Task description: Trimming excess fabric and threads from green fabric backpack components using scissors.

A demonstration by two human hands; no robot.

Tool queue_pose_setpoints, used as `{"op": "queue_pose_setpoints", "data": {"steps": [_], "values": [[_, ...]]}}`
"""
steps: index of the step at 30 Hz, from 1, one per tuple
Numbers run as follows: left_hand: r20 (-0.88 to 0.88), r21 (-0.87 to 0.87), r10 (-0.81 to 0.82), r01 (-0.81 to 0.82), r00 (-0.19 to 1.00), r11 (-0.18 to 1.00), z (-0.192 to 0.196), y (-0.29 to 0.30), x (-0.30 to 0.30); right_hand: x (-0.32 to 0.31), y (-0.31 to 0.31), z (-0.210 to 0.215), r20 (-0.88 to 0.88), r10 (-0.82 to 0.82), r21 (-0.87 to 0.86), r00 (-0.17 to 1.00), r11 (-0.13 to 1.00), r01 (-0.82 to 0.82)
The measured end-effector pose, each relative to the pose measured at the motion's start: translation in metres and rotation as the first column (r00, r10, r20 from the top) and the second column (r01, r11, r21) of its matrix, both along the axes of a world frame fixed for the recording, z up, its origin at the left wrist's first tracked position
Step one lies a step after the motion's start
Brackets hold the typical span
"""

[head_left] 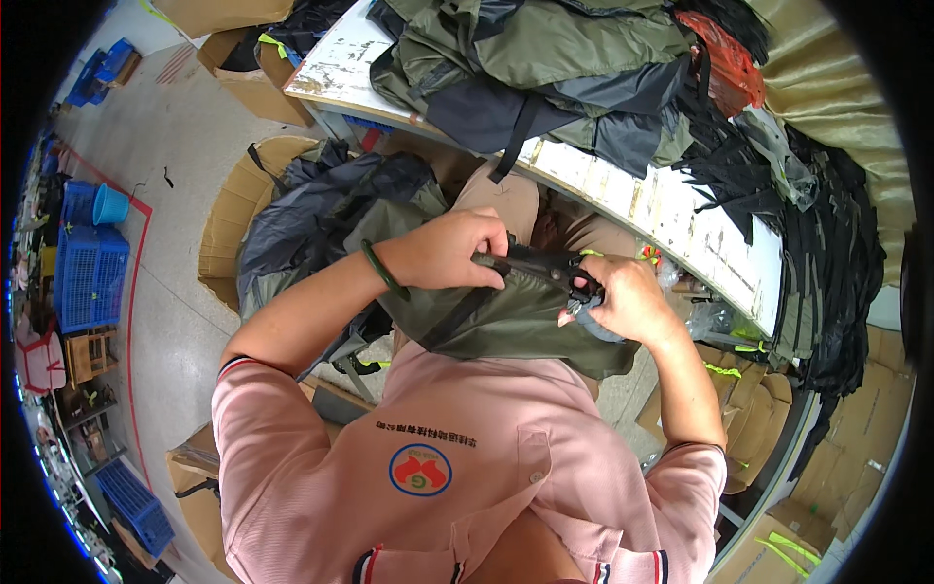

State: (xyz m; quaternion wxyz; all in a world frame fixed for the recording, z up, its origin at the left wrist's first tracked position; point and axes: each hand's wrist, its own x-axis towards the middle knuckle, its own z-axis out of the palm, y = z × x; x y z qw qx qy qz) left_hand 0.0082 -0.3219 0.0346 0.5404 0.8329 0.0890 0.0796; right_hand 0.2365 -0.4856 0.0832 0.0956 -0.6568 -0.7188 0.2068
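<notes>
Olive-green fabric [525,321] with black strips lies across my lap. My right hand [632,297] is closed around black-handled scissors [584,288], fingers at the handle loops. Their blades point left toward my left hand, along the fabric's dark upper edge. My left hand [452,251], with a dark green bangle [385,270] on its wrist, pinches a dark strip at that edge, close to the blade tips. Whether the blades touch the strip cannot be told. Grey lining bunches below my right hand. More dark grey and olive fabric [321,209] spills to the left of my lap.
A worn white table [671,209] ahead bears heaped olive and black fabric [574,58] and a red plastic bag [725,63]. Black straps [827,243] hang at its right end. Cardboard boxes [219,219] stand left and right. Blue crates [89,277] line the far left.
</notes>
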Motion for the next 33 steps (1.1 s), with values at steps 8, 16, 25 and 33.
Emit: {"op": "queue_pose_setpoints", "data": {"steps": [8, 16, 25, 33], "values": [[0.094, 0.530, 0.445, -0.423, 0.891, 0.735, -0.017, 0.085, 0.010, 0.035, -0.050, -0.004, -0.206, -0.452, -0.079, 0.868, 0.892, 0.446], [-0.049, 0.377, -0.084, 0.096, 0.995, 0.921, -0.002, -0.008, -0.004, 0.026, -0.157, -0.061, -0.444, -0.624, -0.119, 0.643, 0.753, 0.647], [-0.094, 0.634, -0.014, 0.071, 0.995, 0.770, -0.064, -0.032, -0.024, 0.011, -0.132, -0.150, -0.331, -0.498, 0.195, 0.802, 0.795, 0.574], [0.111, 0.608, -0.241, 0.126, 0.964, 0.784, -0.043, -0.081, 0.042, 0.019, -0.122, -0.151, -0.482, -0.568, 0.105, 0.667, 0.718, 0.688]]}}
